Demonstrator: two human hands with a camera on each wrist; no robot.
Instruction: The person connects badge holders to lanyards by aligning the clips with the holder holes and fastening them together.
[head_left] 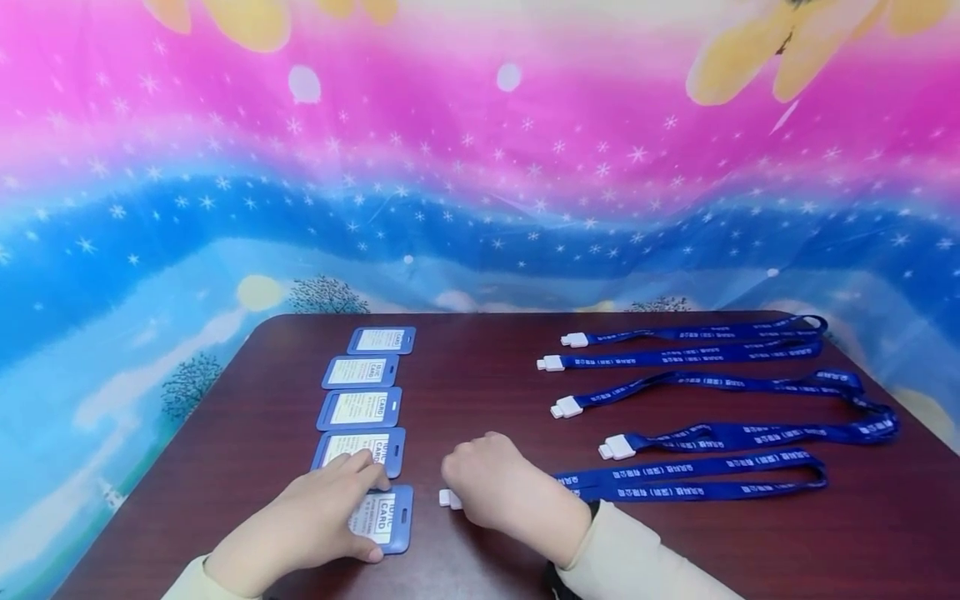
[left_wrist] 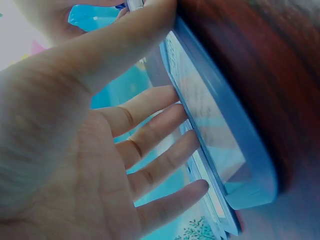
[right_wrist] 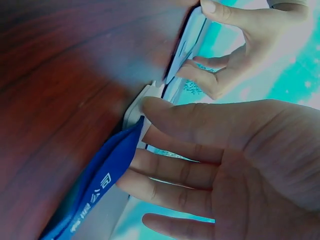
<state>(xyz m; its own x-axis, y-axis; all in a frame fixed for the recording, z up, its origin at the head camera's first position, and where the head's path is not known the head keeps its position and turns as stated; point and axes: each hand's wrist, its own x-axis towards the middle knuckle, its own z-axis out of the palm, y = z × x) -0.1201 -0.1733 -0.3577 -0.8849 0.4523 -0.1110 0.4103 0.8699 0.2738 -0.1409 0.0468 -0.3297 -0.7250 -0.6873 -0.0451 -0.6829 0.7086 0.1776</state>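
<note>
My left hand [head_left: 318, 512] spans the nearest blue ID card holder [head_left: 402, 518], thumb at its near edge and fingertips at its far edge. In the left wrist view this card holder [left_wrist: 210, 115] lies low over the dark tabletop, between thumb and fingers. Just to its right, my right hand [head_left: 510, 492] pinches the white plastic clip [head_left: 447, 500] of the nearest lanyard. The right wrist view has the thumb on top of that clip [right_wrist: 134, 111], with the blue printed strap [right_wrist: 97, 185] trailing away from it.
More blue card holders, among them one partly under my left fingers [head_left: 397, 454], run in a column up the left of the brown table [head_left: 480, 375]. Several blue lanyards [head_left: 750, 433] lie across the right side, white clips pointing left. A printed cloth [head_left: 450, 167] hangs behind.
</note>
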